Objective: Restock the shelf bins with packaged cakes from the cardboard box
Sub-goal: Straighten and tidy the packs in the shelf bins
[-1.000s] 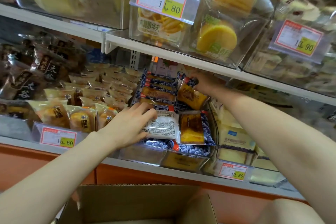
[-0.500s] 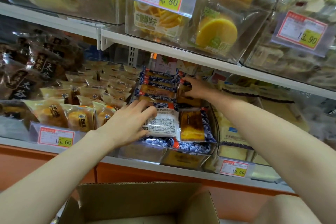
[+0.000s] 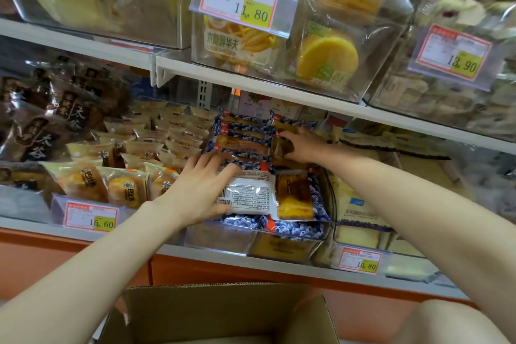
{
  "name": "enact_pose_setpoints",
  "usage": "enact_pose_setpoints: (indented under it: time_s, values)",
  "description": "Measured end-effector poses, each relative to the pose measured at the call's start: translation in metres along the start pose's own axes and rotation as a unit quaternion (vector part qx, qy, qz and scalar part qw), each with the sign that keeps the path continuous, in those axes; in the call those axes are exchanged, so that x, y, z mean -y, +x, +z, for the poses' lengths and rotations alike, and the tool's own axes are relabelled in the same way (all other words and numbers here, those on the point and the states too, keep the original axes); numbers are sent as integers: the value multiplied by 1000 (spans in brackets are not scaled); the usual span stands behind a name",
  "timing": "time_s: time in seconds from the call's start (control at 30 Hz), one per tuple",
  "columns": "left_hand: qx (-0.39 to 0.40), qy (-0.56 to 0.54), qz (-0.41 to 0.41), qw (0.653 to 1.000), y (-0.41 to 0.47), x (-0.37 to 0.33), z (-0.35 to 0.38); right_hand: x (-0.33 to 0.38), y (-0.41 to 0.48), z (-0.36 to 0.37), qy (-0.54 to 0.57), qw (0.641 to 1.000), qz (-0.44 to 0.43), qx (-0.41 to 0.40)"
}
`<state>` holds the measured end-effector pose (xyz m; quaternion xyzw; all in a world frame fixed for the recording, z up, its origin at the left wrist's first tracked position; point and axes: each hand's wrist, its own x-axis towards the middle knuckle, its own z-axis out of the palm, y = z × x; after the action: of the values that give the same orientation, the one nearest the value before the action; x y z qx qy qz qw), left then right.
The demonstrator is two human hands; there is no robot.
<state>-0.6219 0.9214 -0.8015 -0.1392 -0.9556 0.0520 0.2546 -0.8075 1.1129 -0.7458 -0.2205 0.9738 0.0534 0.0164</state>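
The cardboard box (image 3: pixel 212 313) sits open nearest the camera. Above it, the left hand (image 3: pixel 198 190) lies flat with straight fingers on a flipped cake packet (image 3: pixel 248 195) at the front of the clear shelf bin (image 3: pixel 293 234). Deeper in, the right hand (image 3: pixel 304 145) seems to pinch a brown cake packet (image 3: pixel 280 148).

White shelf boards (image 3: pixel 251 84) ran across in even light, with a slotted grey upright (image 3: pixel 203 93) behind, an orange panel (image 3: pixel 33 254) beneath, and red-bordered price tags (image 3: pixel 360 260) along the fronts.
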Motion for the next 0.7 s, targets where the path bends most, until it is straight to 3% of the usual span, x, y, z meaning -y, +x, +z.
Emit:
enact_pose_setpoints:
  time_s: [0.13,0.23,0.5,0.7]
  values:
    - [19,14,-11,1000,1,0,4,-4,-9,-11,65,997,2,-41]
    - [15,8,-17,1000,2,1,6,-9,-30,-19,39,998,-31,-42]
    - [19,16,-25,999,4,-4,4,-22,-74,-18,-87,987,-84,109]
    - [16,18,-27,999,0,-4,4,-2,-67,-27,-31,980,-47,188]
